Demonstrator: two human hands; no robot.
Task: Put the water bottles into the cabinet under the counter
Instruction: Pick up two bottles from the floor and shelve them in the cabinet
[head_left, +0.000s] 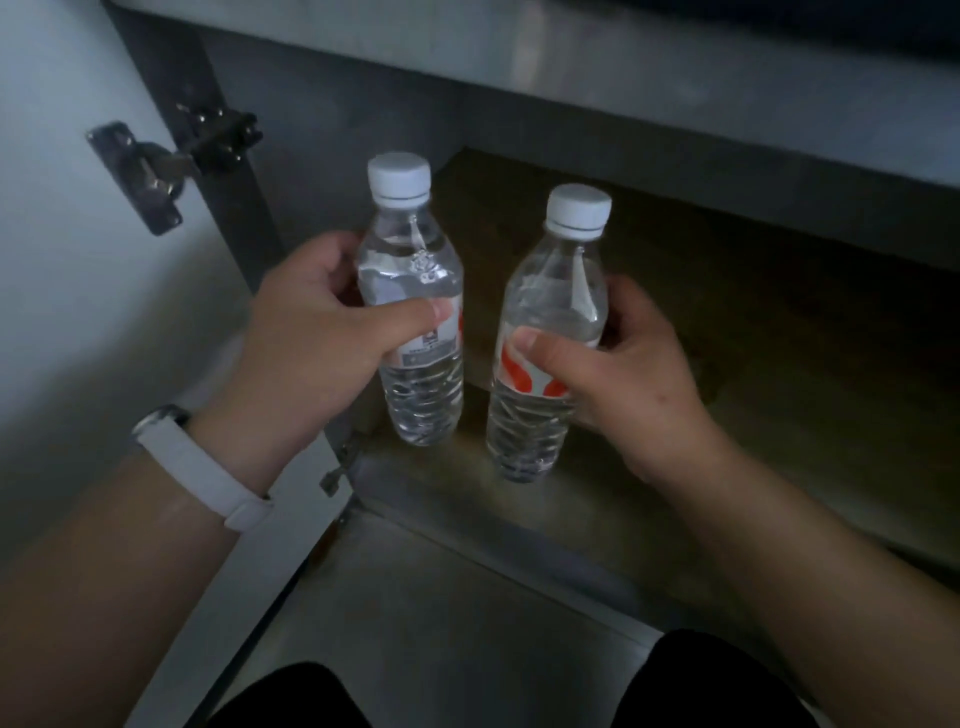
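Two bottles upright at near edge of cabinet floor (727, 322), one per hand

L hand (311, 343) wraps left bottle (415, 312); R hand (634, 384) wraps right bottle (550, 332); risk: bases near front lip, letting go early could tip them out; door (62, 260) open at left.

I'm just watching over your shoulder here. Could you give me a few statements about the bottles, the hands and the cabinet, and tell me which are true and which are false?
1. Each hand holds one bottle. True: the left hand grips the left bottle and the right hand grips the right bottle.
2. The bottles have blue caps. False: both caps are white.
3. The cabinet door is open. True: it is swung aside at left, its hinge exposed.
4. The bottles lie on their sides. False: both are roughly upright, caps up.
5. A white wristband sits on the right wrist. False: it is on the left wrist.
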